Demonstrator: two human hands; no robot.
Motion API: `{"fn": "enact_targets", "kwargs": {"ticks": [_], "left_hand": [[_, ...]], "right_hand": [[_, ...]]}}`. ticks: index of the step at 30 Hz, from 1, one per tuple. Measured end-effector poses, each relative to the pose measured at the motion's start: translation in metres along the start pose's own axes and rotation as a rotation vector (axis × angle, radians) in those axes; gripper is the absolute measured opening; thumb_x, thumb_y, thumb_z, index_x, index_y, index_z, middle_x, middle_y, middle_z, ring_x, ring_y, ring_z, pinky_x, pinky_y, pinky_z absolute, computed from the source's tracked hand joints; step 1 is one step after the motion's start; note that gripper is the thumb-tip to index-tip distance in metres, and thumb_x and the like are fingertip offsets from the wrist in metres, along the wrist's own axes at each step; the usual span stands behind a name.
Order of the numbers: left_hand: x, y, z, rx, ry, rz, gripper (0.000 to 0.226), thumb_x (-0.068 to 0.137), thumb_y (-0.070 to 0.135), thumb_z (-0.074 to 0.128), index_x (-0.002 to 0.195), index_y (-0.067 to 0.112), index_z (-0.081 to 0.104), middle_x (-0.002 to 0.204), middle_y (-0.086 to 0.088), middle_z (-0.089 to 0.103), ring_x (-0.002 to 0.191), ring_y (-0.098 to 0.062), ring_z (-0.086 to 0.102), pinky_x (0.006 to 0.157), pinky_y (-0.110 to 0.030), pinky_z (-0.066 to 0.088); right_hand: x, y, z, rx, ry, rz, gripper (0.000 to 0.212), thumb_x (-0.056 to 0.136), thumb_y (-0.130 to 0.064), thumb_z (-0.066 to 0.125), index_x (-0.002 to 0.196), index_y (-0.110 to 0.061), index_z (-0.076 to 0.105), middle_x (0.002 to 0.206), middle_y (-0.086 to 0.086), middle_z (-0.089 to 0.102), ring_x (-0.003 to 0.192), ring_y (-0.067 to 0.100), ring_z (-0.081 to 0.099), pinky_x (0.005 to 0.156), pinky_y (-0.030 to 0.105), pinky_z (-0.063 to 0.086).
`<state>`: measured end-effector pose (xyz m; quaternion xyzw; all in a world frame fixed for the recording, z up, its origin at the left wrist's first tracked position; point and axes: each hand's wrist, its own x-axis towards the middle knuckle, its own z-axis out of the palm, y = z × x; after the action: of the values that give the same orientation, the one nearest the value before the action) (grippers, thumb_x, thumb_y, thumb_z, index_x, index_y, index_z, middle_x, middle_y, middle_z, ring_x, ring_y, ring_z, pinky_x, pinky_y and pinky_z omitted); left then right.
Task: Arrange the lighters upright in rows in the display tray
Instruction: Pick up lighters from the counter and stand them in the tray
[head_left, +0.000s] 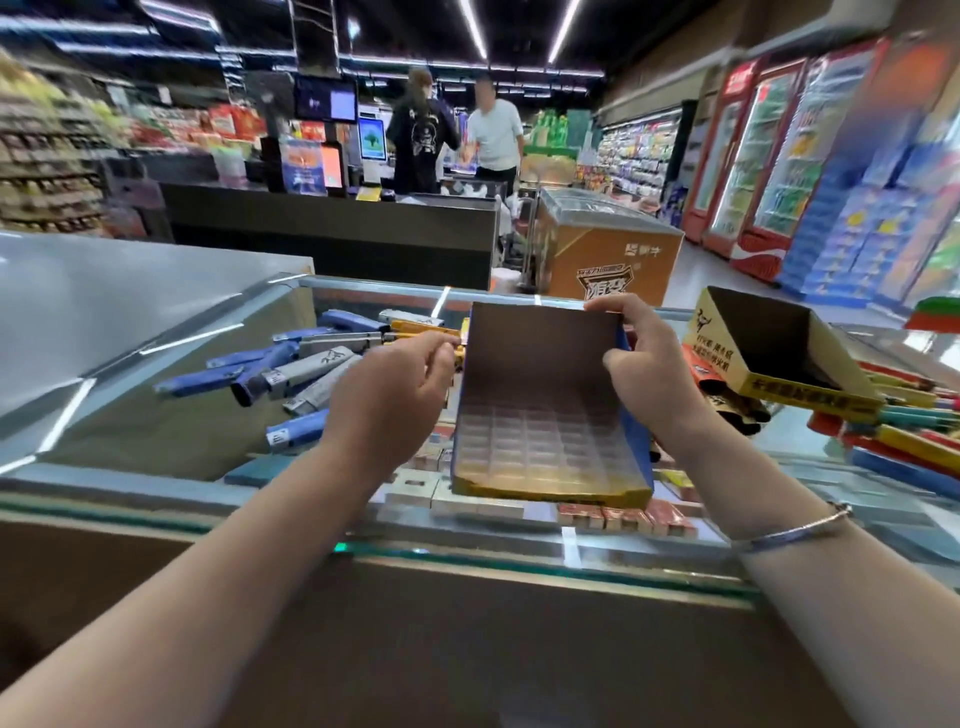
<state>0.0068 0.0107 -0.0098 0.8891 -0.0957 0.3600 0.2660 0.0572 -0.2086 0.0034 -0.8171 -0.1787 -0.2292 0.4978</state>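
The display tray (540, 374) stands on the glass counter in the middle; it has blue side walls, a gold front lip and a clear plastic grid of vacant cells. My right hand (649, 364) grips its right wall near the top. My left hand (395, 384) hovers at the tray's left wall with fingers curled, its fingertips beside a yellow lighter (415, 326); whether they hold anything is unclear. Several blue and grey lighters (291, 374) lie loose in a pile left of the tray.
A second gold tray (779, 358) lies tilted at the right, on a heap of coloured lighters (909, 431). The glass counter (156, 457) shows cartons beneath it. Two people stand at a checkout desk (332, 223) far behind.
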Motion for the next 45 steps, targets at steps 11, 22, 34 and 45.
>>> {"fn": "enact_targets", "kwargs": {"ticks": [11,22,34,45], "left_hand": [[-0.024,-0.043,-0.03,0.375,-0.436,-0.074,0.073,0.081,0.067,0.042,0.143,0.032,0.027,0.147,0.007,0.035,0.135,-0.017,0.027,0.107,-0.039,0.029],[-0.017,-0.043,-0.016,0.493,-0.298,0.071,0.051,0.087,0.059,0.041,0.131,0.034,0.035,0.12,0.005,0.052,0.102,-0.014,0.052,0.053,-0.02,0.031],[0.003,-0.04,-0.005,0.329,-0.384,-0.044,0.031,0.073,0.058,0.06,0.081,0.037,0.038,0.093,0.008,0.046,0.072,-0.008,0.047,0.05,-0.019,0.034],[0.01,-0.039,-0.001,0.247,-0.465,0.065,0.037,0.089,0.039,0.053,0.123,0.047,0.039,0.099,0.012,0.042,0.081,-0.007,0.049,0.055,-0.014,0.035]], "right_hand": [[0.004,0.005,0.005,0.003,0.046,-0.025,0.052,0.076,0.017,0.039,0.107,-0.021,0.055,0.099,-0.004,0.052,0.09,0.007,0.051,0.06,0.003,0.044],[0.004,0.005,0.006,-0.03,0.055,-0.031,0.051,0.078,0.017,0.04,0.107,-0.022,0.054,0.106,0.003,0.053,0.09,0.008,0.05,0.061,0.001,0.042],[-0.003,0.0,0.002,-0.015,0.03,-0.024,0.049,0.081,0.016,0.04,0.11,-0.02,0.053,0.111,0.004,0.051,0.101,0.014,0.046,0.065,0.0,0.042],[-0.002,0.001,0.002,-0.005,0.012,-0.011,0.047,0.083,0.014,0.041,0.111,-0.023,0.052,0.111,0.002,0.051,0.101,0.012,0.046,0.065,-0.001,0.041]]}}
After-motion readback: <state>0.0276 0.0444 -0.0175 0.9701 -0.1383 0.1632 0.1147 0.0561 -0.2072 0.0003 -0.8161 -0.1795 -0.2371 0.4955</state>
